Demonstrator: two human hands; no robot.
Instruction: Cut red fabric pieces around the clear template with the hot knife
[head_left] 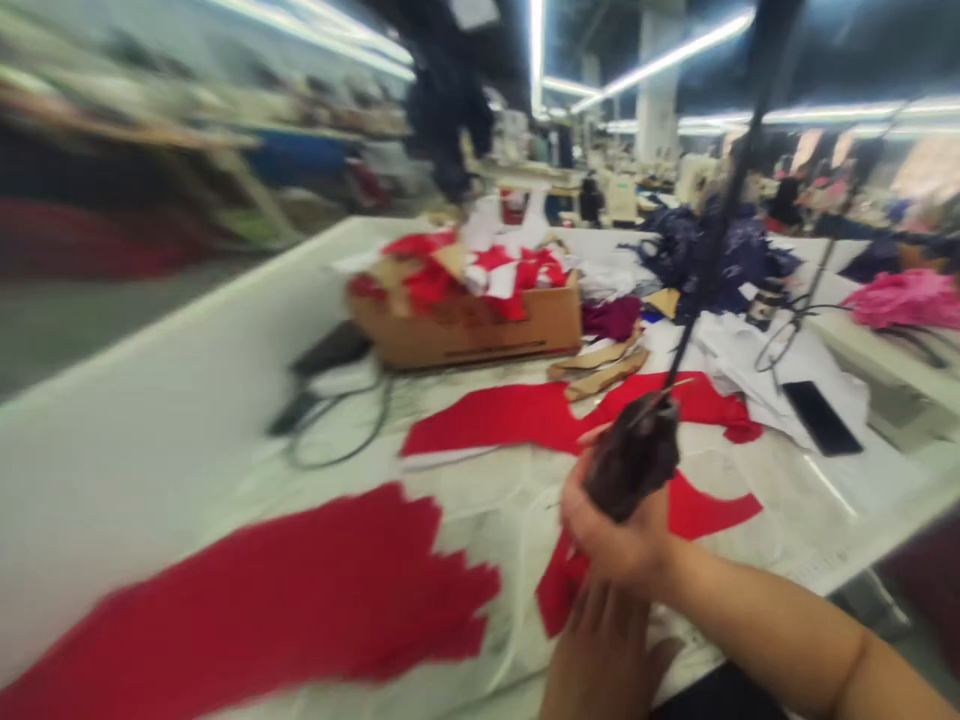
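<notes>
Hands low over the table: my left hand (600,660) lies below the right, blurred, so I cannot tell whether it presses or pinches anything; my right hand (619,535) is curled around a dark handheld tool (634,458), with a thin black cord (720,230) rising from it; a ragged red fabric piece (255,600) lies far left on the white-covered table (510,545); a brown cardboard box (469,335) holds red and white scraps; a long red fabric piece (555,420) lies just beyond my hands; a black smartphone (821,418) rests right.
</notes>
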